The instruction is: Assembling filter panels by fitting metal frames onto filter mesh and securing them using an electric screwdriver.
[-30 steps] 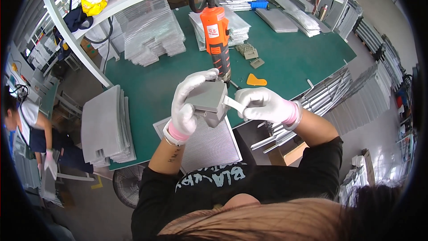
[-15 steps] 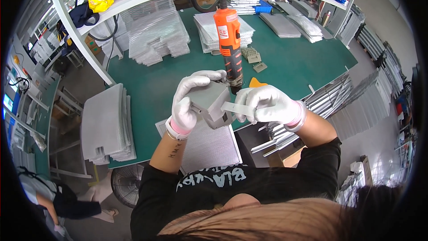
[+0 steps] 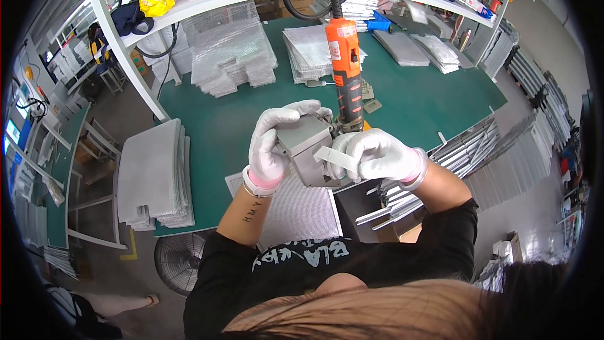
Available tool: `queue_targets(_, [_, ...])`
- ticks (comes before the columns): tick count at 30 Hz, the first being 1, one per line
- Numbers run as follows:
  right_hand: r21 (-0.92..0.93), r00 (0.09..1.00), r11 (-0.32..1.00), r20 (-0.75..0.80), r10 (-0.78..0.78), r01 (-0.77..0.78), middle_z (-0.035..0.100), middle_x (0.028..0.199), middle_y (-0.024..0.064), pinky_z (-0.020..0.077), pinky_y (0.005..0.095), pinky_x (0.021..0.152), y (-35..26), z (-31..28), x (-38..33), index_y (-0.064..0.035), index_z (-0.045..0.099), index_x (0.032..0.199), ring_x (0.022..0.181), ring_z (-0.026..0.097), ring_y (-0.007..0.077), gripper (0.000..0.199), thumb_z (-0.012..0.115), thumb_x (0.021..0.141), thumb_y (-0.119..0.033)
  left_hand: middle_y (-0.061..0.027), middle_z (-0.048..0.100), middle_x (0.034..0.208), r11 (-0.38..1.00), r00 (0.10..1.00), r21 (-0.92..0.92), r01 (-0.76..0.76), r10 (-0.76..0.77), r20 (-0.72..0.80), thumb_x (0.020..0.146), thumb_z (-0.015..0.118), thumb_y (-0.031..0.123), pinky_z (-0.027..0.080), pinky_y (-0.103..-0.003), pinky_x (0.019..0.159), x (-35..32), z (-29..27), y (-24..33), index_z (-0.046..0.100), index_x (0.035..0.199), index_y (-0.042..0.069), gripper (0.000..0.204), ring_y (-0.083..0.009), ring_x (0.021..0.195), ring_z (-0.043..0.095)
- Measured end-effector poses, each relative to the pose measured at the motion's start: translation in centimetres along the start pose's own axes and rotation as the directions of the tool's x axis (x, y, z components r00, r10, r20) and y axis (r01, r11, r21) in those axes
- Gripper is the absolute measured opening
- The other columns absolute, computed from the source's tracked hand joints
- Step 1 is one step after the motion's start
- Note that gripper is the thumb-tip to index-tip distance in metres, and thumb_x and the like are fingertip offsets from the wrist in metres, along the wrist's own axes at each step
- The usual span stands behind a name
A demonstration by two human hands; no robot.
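Observation:
A grey folded sheet-metal box part [image 3: 308, 148] is held up in front of me over the green bench [image 3: 214, 129]. My left hand [image 3: 270, 145], in a white glove, grips its left side. My right hand [image 3: 374, 154], also gloved, holds its right side and pinches a thin pale metal strip [image 3: 333, 157] against it. An orange and black electric screwdriver [image 3: 346, 72] hangs on a black cable just behind the part, its tip hidden by the part and my fingers.
A flat perforated sheet [image 3: 296, 211] lies below my hands. Grey sheet stacks [image 3: 151, 179] sit at the left, shiny plate piles [image 3: 229, 56] at the back, long metal profiles [image 3: 465, 151] at the right. A fan [image 3: 179, 261] stands on the floor, and a person's leg [image 3: 119, 305] shows at lower left.
My hands have kept the grey part and turned it slightly while my view shifted. The screwdriver now hangs closer behind it. The person at the left edge has moved off toward the lower left.

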State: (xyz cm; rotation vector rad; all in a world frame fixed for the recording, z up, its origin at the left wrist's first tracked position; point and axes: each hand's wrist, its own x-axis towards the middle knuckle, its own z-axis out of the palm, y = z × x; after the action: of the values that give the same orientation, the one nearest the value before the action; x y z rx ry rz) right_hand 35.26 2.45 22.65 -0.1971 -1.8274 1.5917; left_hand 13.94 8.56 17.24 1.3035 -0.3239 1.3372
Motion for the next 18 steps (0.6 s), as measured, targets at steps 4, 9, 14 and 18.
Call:
queue_targets(4, [-0.013,0.999,1.000,-0.023,0.022,-0.022,0.061,0.102,0.0120,0.0468,0.0328,0.084,0.3,-0.4,0.0,-0.0007,0.065,0.095,0.094,0.058,0.0195,0.019,0.066,0.094,-0.020,-0.0268,0.052,0.132,0.999,1.000,0.047,-0.012,0.013,-0.018,0.104,0.036,0.040,0.044,-0.058,0.103,-0.1,0.0,0.0,0.049,0.112,0.006,0.037,-0.0473,0.124,0.051])
queue_targets(9, [-0.077,0.999,0.996,0.003,-0.054,0.054,0.062,0.097,0.0118,0.0479,0.0323,0.080,0.8,-1.5,0.0,0.0009,0.064,0.095,0.088,0.059,0.0186,0.020,0.065,0.095,-0.019,-0.0247,0.045,0.140,0.984,1.000,0.177,-0.013,0.016,-0.019,0.096,0.061,0.024,0.047,-0.054,0.102,-0.4,0.2,-0.6,0.047,0.111,0.007,0.026,-0.0436,0.127,0.050])
queue_targets(14, [-0.009,0.999,1.000,-0.021,-0.029,0.029,0.064,0.094,0.0121,0.0474,0.0376,0.085,0.5,-1.9,-0.2,0.0009,0.064,0.091,0.087,0.059,0.0220,0.021,0.066,0.094,-0.019,-0.0262,0.042,0.143,0.975,0.991,0.191,0.112,-0.095,-0.096,0.079,0.061,-0.001,0.040,-0.046,0.108,-0.5,0.7,0.4,0.049,0.112,0.005,0.035,-0.0346,0.129,0.050])
queue_targets(18, [-0.027,0.998,0.998,0.022,-0.053,0.054,0.065,0.094,0.0123,0.0469,0.0392,0.086,0.1,-2.0,0.0,-0.0003,0.064,0.086,0.088,0.060,0.0242,0.023,0.066,0.093,-0.022,-0.0259,0.040,0.147,0.970,0.970,0.039,0.239,-0.237,-0.063,0.086,0.074,0.027,0.039,-0.043,0.109,0.1,0.3,1.5,0.053,0.124,0.003,0.049,-0.0331,0.130,0.050])
